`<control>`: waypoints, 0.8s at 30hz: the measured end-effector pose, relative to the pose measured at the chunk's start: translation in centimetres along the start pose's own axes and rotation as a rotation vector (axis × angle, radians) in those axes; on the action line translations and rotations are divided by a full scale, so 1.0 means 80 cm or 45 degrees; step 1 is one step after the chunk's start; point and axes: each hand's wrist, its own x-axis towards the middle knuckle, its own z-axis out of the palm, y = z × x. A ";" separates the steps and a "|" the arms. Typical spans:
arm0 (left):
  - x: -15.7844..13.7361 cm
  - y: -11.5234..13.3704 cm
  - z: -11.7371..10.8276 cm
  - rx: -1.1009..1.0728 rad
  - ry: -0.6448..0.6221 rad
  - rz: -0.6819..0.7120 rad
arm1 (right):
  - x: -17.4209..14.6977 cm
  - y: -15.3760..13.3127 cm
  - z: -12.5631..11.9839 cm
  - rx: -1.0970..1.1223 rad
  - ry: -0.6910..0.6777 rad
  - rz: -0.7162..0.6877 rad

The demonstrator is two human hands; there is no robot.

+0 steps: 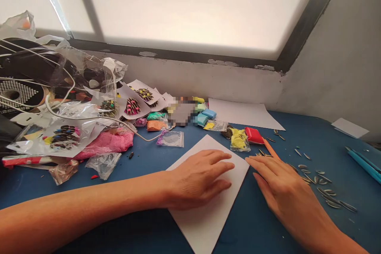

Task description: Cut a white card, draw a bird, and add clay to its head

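Head view: my left hand lies flat on the paper, grip released; my right hand, also released, rests flat on the tabletop just right of it.

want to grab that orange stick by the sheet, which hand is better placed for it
Probably the right. The right hand lies flat on the blue table with its fingertips beside the orange stick. The left hand is pressed flat on the white sheet, farther from the stick.
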 end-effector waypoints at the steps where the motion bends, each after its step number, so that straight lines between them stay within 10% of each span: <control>1: 0.002 -0.002 -0.004 0.019 0.026 -0.071 | 0.001 0.000 -0.002 0.008 0.001 -0.014; 8: 0.010 -0.023 -0.011 0.209 -0.096 -0.450 | 0.019 -0.001 -0.012 0.013 0.000 -0.377; 15: 0.011 -0.030 -0.006 0.062 0.013 -0.512 | 0.036 -0.004 -0.007 0.172 0.041 -0.292; 24: 0.021 -0.038 -0.052 -0.898 0.496 -0.522 | 0.024 0.013 -0.027 0.718 0.243 0.803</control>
